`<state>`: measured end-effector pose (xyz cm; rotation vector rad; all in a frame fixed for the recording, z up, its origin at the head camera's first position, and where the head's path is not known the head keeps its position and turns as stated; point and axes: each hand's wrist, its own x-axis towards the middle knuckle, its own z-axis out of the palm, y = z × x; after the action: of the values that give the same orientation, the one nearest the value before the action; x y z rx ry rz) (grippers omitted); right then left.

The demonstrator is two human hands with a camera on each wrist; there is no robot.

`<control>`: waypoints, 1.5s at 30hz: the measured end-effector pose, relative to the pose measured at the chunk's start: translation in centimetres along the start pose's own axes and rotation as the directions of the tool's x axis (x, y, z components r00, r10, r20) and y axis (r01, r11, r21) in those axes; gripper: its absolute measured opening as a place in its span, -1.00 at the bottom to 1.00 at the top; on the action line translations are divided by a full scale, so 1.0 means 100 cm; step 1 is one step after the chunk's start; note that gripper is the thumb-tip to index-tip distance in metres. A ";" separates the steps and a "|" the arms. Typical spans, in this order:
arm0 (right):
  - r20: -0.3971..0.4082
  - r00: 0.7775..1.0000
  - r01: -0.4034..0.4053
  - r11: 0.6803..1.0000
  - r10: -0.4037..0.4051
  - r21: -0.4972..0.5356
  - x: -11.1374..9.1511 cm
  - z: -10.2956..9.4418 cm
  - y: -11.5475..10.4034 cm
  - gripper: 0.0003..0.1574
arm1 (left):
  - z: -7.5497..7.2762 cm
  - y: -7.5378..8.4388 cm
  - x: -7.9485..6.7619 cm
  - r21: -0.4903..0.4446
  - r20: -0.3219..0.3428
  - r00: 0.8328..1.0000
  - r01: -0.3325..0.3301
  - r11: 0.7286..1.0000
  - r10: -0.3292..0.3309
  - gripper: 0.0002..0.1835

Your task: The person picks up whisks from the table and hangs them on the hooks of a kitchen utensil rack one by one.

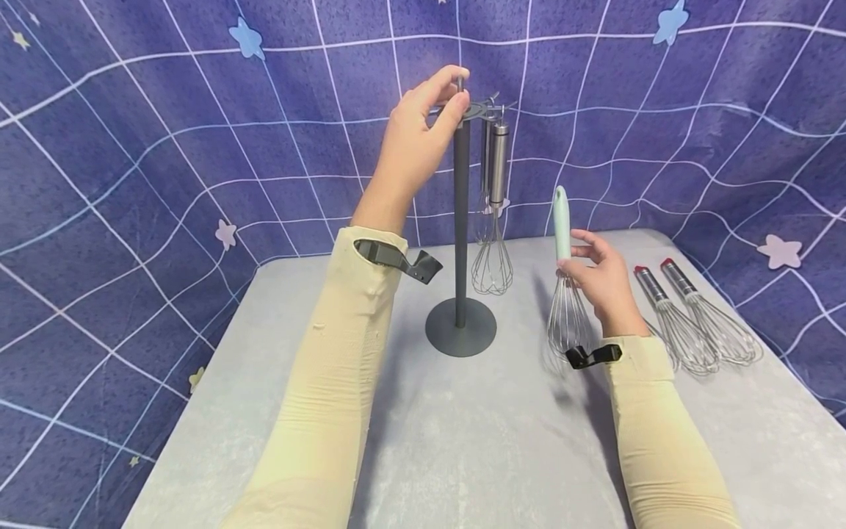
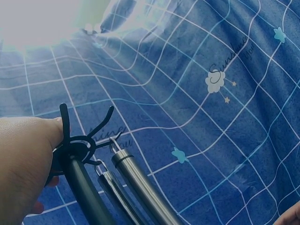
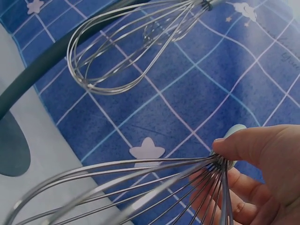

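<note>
While our left hand (image 1: 419, 125) pinches the stand (image 1: 461, 220) high up, our right hand (image 1: 603, 279) grips the green-handled whisk (image 1: 562, 228) handle-up to the stand's right.

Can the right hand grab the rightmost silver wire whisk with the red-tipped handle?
Probably not now: the right hand holds the mint-green-handled wire whisk, though nothing seems to block the rightmost silver wire whisk.

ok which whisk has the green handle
The whisk in the right hand; the pair lying on the table have red-tipped handles, those hanging from the stand silver ones.
</note>
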<state>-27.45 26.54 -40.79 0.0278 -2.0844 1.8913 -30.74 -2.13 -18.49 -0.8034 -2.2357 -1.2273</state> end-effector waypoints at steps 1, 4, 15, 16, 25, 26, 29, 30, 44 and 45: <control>-0.002 1.000 0.010 1.000 -0.010 0.003 0.000 0.001 -0.002 -0.23 | 0.000 0.000 0.000 0.001 0.000 1.000 0.000 1.000 0.000 -0.61; -0.015 0.999 0.033 0.999 -0.033 0.009 -0.002 0.002 -0.006 -0.26 | -0.001 0.001 0.000 0.006 0.000 1.000 0.004 1.000 -0.004 -0.61; -0.049 0.994 0.099 0.993 -0.096 0.071 -0.008 0.005 -0.019 -0.28 | 0.000 0.002 0.000 0.022 0.004 1.000 0.007 1.000 -0.007 -0.61; -0.050 0.994 0.103 0.992 -0.100 0.078 -0.009 0.005 -0.020 -0.28 | 0.000 0.002 0.000 0.026 0.004 1.000 0.007 1.000 -0.007 -0.61; -0.064 0.991 0.123 0.987 -0.117 0.100 -0.013 0.007 -0.028 -0.28 | 0.000 0.001 -0.001 0.019 -0.002 1.000 0.012 1.000 -0.012 -0.62; -0.065 0.990 0.127 0.987 -0.121 0.101 -0.013 0.007 -0.029 -0.28 | 0.000 0.001 0.000 0.013 -0.004 1.000 0.013 1.000 -0.013 -0.62; -0.068 0.989 0.139 0.984 -0.132 0.113 -0.015 0.007 -0.032 -0.28 | 0.001 0.001 0.000 -0.001 -0.007 1.000 0.012 1.000 -0.012 -0.63; -0.069 0.989 0.140 0.983 -0.132 0.117 -0.015 0.007 -0.032 -0.28 | 0.001 0.001 0.000 -0.001 -0.007 1.000 0.013 1.000 -0.013 -0.63; -0.096 0.982 0.174 0.972 -0.161 0.155 -0.022 0.011 -0.047 -0.29 | 0.000 0.003 -0.001 0.011 -0.005 1.000 0.013 1.000 -0.013 -0.63; -0.099 0.982 0.177 0.972 -0.163 0.153 -0.022 0.011 -0.048 -0.29 | 0.000 0.003 -0.001 0.011 -0.006 1.000 0.014 1.000 -0.013 -0.63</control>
<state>-24.50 24.45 -36.79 0.1556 -1.8070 1.9162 -30.50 -2.00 -18.38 -0.7809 -2.2449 -1.2210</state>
